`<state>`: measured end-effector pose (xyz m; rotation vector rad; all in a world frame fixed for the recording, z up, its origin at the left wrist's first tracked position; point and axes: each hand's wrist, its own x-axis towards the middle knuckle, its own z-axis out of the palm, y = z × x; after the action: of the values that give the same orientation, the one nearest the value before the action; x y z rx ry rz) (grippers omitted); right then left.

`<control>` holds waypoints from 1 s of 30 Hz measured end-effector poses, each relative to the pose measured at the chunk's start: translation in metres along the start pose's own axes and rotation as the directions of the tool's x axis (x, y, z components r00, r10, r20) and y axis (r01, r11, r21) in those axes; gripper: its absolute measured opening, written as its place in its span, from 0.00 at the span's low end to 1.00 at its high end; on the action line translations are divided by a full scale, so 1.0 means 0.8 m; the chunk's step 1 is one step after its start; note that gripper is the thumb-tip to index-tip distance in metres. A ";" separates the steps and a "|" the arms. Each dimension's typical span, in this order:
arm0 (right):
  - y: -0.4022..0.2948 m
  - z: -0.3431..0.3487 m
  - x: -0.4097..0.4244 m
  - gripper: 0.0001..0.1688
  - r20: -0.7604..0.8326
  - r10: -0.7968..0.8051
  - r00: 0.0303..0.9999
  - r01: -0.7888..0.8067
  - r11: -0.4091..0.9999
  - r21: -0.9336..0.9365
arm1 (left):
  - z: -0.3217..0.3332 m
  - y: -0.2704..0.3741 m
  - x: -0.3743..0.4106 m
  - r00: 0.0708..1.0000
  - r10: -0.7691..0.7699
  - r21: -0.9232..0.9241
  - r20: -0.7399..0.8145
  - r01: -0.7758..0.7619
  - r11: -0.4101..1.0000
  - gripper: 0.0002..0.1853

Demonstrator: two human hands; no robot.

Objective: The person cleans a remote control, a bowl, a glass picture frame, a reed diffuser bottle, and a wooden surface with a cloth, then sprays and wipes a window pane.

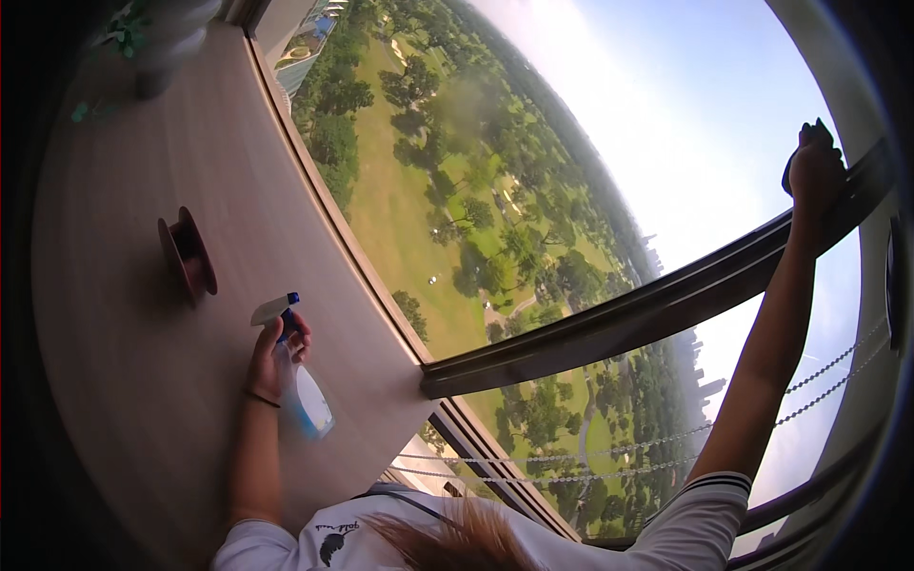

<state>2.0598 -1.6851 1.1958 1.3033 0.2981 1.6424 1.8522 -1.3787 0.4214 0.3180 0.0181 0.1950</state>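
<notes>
On the left, my left hand point(268, 360) is closed around the neck of a clear spray bottle point(311, 401) with blue liquid low inside, a pale label and a white and blue trigger head. The bottle is tilted above a pale wood-look surface point(350, 407). High at the right, my right arm is stretched out and my right hand point(816, 175) grips a dark cloth point(821, 134), close by the upper part of a dark window mullion point(614, 317). The fingers are partly hidden by the hand and cloth.
A reddish-brown spool point(188, 255) stands on the pale surface. A blurred leafy plant point(127, 32) is at the top left. Large window panes point(500, 178) flank the mullion, with trees and grass far below. Beaded blind chains point(607, 451) hang across the right-hand pane.
</notes>
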 end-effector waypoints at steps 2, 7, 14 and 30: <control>-0.106 -0.092 -0.056 0.28 0.037 -0.028 0.999 0.020 0.977 0.214 | 0.004 0.006 -0.005 0.998 -0.013 -0.034 -0.054 0.011 0.999 0.21; -0.402 -0.309 -0.295 0.50 0.280 -0.690 0.668 0.266 0.572 0.776 | 0.010 0.021 -0.007 0.999 -0.032 -0.025 -0.017 0.032 0.999 0.20; -0.547 -0.382 -0.486 0.32 -0.105 -0.927 0.360 0.588 0.138 0.797 | 0.022 0.005 -0.001 0.999 -0.020 0.019 0.043 0.019 1.000 0.20; 0.021 0.049 0.122 0.17 -0.236 0.026 0.971 0.010 0.989 0.150 | 0.020 -0.004 -0.005 0.991 0.089 -0.028 -0.096 -0.092 0.995 0.19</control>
<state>2.0899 -1.6299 1.2818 1.2181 0.5718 1.8140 1.8498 -1.3871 0.4359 0.2772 0.0948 0.2999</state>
